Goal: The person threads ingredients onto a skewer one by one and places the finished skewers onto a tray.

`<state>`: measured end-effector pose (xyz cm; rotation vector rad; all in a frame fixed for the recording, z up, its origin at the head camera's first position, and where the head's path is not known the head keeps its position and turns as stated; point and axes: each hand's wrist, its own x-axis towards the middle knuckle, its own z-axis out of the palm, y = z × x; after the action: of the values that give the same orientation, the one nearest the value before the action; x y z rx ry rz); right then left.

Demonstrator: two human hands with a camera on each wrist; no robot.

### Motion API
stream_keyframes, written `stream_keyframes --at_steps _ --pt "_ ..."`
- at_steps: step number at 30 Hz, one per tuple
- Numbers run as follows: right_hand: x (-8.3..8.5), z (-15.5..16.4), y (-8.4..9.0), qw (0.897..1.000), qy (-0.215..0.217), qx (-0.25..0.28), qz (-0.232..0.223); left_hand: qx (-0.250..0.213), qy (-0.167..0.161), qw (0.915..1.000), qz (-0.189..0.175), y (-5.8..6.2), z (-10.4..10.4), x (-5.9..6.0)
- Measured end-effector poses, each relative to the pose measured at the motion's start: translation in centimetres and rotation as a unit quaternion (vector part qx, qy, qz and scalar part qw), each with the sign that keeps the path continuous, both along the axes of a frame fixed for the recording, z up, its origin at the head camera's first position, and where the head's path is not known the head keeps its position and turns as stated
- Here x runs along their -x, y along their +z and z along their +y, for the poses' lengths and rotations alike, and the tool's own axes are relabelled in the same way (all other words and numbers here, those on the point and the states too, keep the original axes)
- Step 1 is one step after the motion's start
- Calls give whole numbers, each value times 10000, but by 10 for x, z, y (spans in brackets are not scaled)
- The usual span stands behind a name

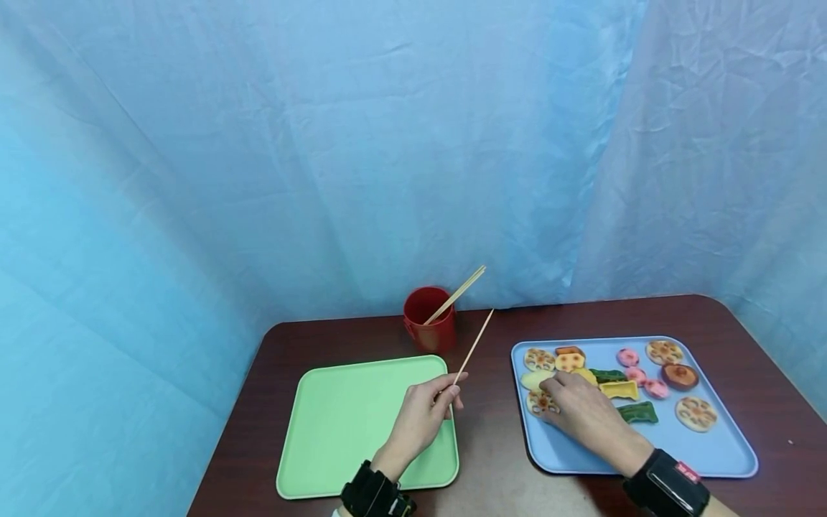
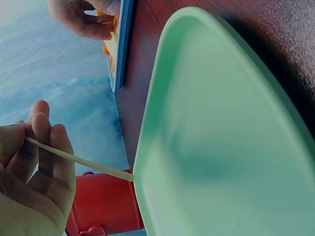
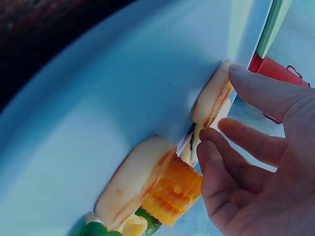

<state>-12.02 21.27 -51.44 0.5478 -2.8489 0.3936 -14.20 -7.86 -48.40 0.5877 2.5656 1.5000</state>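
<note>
My left hand (image 1: 423, 413) is raised over the right edge of a green tray (image 1: 355, 424). It pinches a thin wooden skewer (image 1: 474, 347) between thumb and fingers, the tip slanting up to the right. In the left wrist view, the skewer (image 2: 88, 163) runs across the fingers. Over the left part of a blue tray (image 1: 698, 456), my right hand (image 1: 591, 415) reaches down to toy food pieces. Its fingertips are at a pale yellow slice (image 1: 533, 379) and a lotus root slice (image 1: 538, 403). In the right wrist view, the thumb touches a browned-edge slice (image 3: 212, 96), fingers loosely bent beside it.
A red mug (image 1: 431, 334) holding several skewers (image 1: 460, 291) stands behind the green tray. Other toy pieces lie on the blue tray: pink rings (image 1: 627, 357), a mushroom-like piece (image 1: 680, 376), green pieces (image 1: 637, 412) and a yellow one (image 1: 619, 390). Blue curtains hang behind the brown table (image 1: 487, 445).
</note>
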Motion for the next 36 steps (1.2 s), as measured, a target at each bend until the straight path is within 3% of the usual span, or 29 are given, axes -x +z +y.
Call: stream_keyframes --at_steps 13,16,19,27,32,36 --pt "2 1 -3 9991 -60 370 195 -51 181 9996 189 -1 -5 1" --pt "1 0 -2 9983 -153 555 21 -37 215 9995 206 -1 -7 2" --pt "-1 -1 0 9953 -253 826 -427 -19 228 9996 183 -1 -10 1" --pt "-2 4 11 9713 -589 1659 -1598 97 140 9996 241 -2 -14 -3" --pt "-1 7 25 9527 -884 2266 -1822 86 71 9997 218 0 -12 -4" --pt "2 7 33 9372 -879 2835 -1834 160 31 9996 219 0 -11 -6"
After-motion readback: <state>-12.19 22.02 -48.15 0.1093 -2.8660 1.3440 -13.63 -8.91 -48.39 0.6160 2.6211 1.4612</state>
